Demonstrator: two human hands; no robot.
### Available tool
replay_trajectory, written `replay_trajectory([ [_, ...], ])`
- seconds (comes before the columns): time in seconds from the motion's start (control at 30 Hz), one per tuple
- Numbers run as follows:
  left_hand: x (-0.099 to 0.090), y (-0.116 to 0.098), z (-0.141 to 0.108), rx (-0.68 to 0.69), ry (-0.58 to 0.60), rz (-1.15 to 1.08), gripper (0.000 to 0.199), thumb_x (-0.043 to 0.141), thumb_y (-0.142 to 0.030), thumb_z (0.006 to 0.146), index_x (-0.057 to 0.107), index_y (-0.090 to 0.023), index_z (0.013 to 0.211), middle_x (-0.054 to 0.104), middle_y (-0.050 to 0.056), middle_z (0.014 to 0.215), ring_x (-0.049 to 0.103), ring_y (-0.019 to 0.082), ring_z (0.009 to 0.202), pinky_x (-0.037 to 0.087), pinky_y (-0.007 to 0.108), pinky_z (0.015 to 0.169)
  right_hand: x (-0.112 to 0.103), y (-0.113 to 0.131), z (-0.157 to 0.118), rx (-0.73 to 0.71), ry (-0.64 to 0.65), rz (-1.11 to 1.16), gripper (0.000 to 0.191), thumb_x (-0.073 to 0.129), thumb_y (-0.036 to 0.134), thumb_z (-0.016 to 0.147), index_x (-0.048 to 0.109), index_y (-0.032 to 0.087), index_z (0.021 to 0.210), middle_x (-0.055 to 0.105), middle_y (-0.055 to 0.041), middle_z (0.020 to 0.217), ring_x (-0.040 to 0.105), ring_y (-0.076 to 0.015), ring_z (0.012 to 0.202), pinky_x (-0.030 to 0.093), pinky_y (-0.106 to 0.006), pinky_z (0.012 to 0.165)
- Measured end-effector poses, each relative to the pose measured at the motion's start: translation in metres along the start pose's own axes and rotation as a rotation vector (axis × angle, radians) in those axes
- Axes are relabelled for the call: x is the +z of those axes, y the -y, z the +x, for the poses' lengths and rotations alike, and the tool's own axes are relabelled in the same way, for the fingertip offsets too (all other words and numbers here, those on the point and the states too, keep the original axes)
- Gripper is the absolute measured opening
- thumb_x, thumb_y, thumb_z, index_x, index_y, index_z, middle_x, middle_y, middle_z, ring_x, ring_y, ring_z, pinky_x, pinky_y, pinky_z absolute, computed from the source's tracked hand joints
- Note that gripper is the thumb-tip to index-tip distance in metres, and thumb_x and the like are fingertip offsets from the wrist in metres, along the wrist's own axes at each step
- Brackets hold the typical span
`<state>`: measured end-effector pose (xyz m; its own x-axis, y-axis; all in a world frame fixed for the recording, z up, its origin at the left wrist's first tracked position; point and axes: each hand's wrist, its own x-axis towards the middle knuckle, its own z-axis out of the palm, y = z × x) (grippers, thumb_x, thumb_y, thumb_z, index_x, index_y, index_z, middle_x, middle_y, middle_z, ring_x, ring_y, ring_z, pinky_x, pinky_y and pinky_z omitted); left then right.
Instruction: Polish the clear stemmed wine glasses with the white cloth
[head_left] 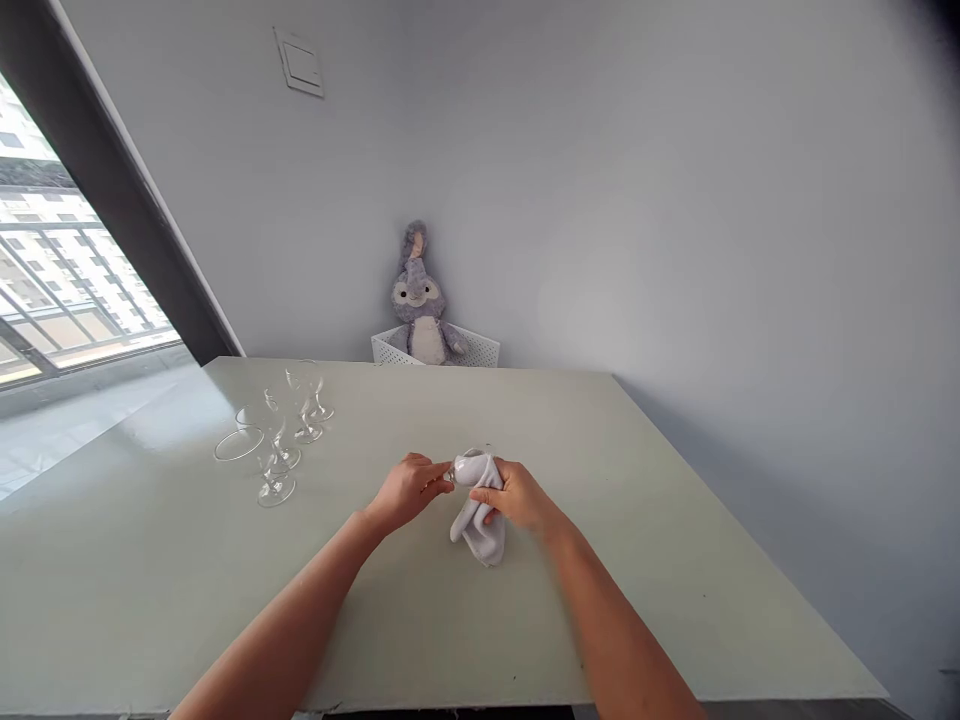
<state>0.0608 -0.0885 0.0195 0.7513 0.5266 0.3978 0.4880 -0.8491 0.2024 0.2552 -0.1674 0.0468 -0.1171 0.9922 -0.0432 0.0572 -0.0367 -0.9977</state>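
Observation:
Over the middle of the table, my left hand (411,491) pinches the stem end of a stemmed glass (471,468) that lies on its side in the air. My right hand (517,492) is closed on a pale grey cloth (484,535), part of which is tucked into the bowl of that glass and the rest hanging below. The fingers of the right hand are at the glass's rim end. Most of the stem and foot is hidden behind my left fingers.
Several clear stemmed glasses (276,488) stand upright on the left of the pale table (637,600). Behind the far edge, a plush rabbit (427,335) sits in a white perforated basket (484,350). A wall runs along the right; a window (75,260) is at left.

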Motion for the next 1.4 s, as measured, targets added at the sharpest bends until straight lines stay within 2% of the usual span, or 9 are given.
replay_trajectory([
  [0.27,-0.009,-0.010,0.000,0.002,-0.262,0.247,0.036,0.045,-0.015,0.085,0.048,-0.024,0.119,0.066,0.004,0.086,0.055,0.018,0.083,0.033,0.040,0.090,0.013,-0.013,0.010,0.022,0.020,0.293,0.030,0.064,0.039,0.070,0.060,0.014,0.085,0.057,0.0023,0.053,0.053,-0.0109,0.041,0.042,-0.022,0.039],
  [0.37,-0.015,-0.002,-0.001,0.022,-0.174,0.189,0.034,0.046,-0.020,0.085,0.050,-0.024,0.119,0.066,0.004,0.078,0.055,0.016,0.074,0.038,0.034,0.078,0.014,-0.013,0.007,0.044,0.212,0.173,0.035,0.068,0.036,0.067,0.060,0.013,0.093,0.063,-0.0020,0.065,0.060,-0.0154,0.054,0.047,-0.025,0.045],
  [0.6,-0.021,-0.003,-0.001,-0.122,0.270,-0.125,0.023,0.048,-0.032,0.082,0.057,-0.028,0.103,0.060,-0.004,0.065,0.053,0.012,0.059,0.037,0.022,0.058,0.005,-0.021,0.011,0.058,0.199,0.163,0.036,0.073,0.036,0.060,0.066,0.011,0.084,0.066,-0.0066,0.077,0.062,-0.0187,0.069,0.053,-0.031,0.057],
  [0.73,-0.015,-0.016,0.001,-0.105,-0.035,0.165,0.026,0.043,-0.020,0.084,0.057,-0.023,0.105,0.062,0.004,0.072,0.054,0.019,0.078,0.035,0.036,0.082,0.003,-0.031,0.021,0.121,-0.005,0.462,0.039,0.063,0.048,0.069,0.064,0.011,0.081,0.062,-0.0020,0.057,0.056,-0.0118,0.042,0.050,-0.026,0.045],
  [0.83,-0.013,-0.014,0.001,-0.048,-0.075,0.179,0.028,0.040,-0.016,0.084,0.058,-0.023,0.105,0.061,0.003,0.067,0.052,0.018,0.073,0.035,0.036,0.079,0.005,-0.030,0.020,0.109,-0.022,0.536,0.041,0.058,0.051,0.073,0.064,0.012,0.082,0.061,-0.0008,0.056,0.055,-0.0102,0.040,0.049,-0.024,0.044],
  [0.93,-0.020,-0.004,0.000,-0.127,0.026,-0.014,0.023,0.043,-0.030,0.085,0.061,-0.023,0.096,0.058,0.001,0.062,0.049,0.015,0.063,0.037,0.028,0.064,0.007,-0.020,0.012,0.030,0.136,0.333,0.035,0.069,0.038,0.066,0.065,0.011,0.088,0.065,-0.0033,0.071,0.062,-0.0146,0.058,0.052,-0.028,0.053],
  [1.13,-0.034,0.007,-0.001,-0.219,0.582,-0.624,0.044,0.032,-0.046,0.086,0.059,-0.016,0.067,0.061,0.001,0.063,0.052,0.011,0.056,0.039,0.021,0.052,0.007,-0.010,0.005,0.014,0.307,0.125,0.030,0.073,0.031,0.060,0.068,0.012,0.083,0.065,-0.0027,0.074,0.062,-0.0177,0.071,0.053,-0.031,0.064],
  [1.3,-0.020,-0.009,0.001,-0.192,0.044,-0.002,0.021,0.043,-0.027,0.084,0.060,-0.022,0.095,0.065,0.004,0.079,0.057,0.019,0.081,0.036,0.038,0.085,0.017,-0.031,0.018,0.083,-0.012,0.351,0.035,0.071,0.040,0.062,0.066,0.012,0.084,0.065,-0.0033,0.070,0.062,-0.0153,0.057,0.053,-0.031,0.055],
  [1.4,-0.017,-0.006,0.000,-0.055,-0.087,0.218,0.022,0.048,-0.020,0.081,0.058,-0.022,0.100,0.063,0.004,0.071,0.057,0.019,0.077,0.029,0.043,0.092,0.029,-0.041,0.021,0.081,-0.074,0.451,0.036,0.067,0.042,0.067,0.065,0.016,0.091,0.065,-0.0025,0.073,0.060,-0.0129,0.053,0.052,-0.030,0.058],
])
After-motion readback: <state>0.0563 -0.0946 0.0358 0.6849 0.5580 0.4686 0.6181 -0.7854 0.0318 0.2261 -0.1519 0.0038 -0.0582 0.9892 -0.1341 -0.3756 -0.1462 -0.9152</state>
